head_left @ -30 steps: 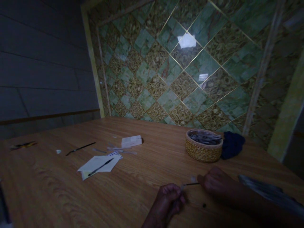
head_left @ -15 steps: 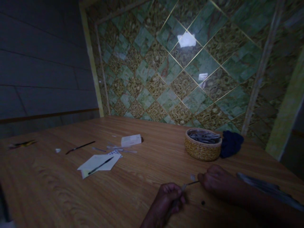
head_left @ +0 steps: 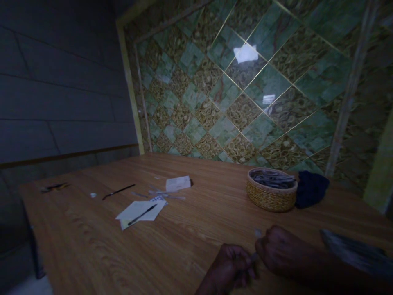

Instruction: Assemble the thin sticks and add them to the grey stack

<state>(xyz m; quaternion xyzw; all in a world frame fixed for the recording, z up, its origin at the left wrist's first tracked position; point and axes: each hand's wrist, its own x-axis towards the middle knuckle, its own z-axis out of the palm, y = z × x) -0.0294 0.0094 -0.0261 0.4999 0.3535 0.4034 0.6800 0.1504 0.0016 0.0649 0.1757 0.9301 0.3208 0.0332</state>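
Note:
My left hand (head_left: 230, 266) is closed around a slim pen barrel, whose pale end (head_left: 254, 257) pokes out toward my right hand. My right hand (head_left: 280, 250) is a fist just right of that end, its fingers pinched by the barrel's tip. The thin dark pen refill seen between the hands earlier is now hidden; it appears still pinched there. Just beyond the right fist lies a small clear scrap (head_left: 258, 233). Dim light and blur hide finer detail.
A woven basket (head_left: 272, 200) full of thin dark sticks stands beyond my right hand, against a dark blue cloth (head_left: 312, 189). A greyish bundle (head_left: 353, 249) lies far right. Leftward are a white box (head_left: 178, 183), clear strips (head_left: 175, 197), and paper (head_left: 135, 209) under a pen (head_left: 143, 214).
My hands have come closer together, and the thin dark rod between them no longer shows. The small black dot on the table is out of sight. The view has shifted slightly left.

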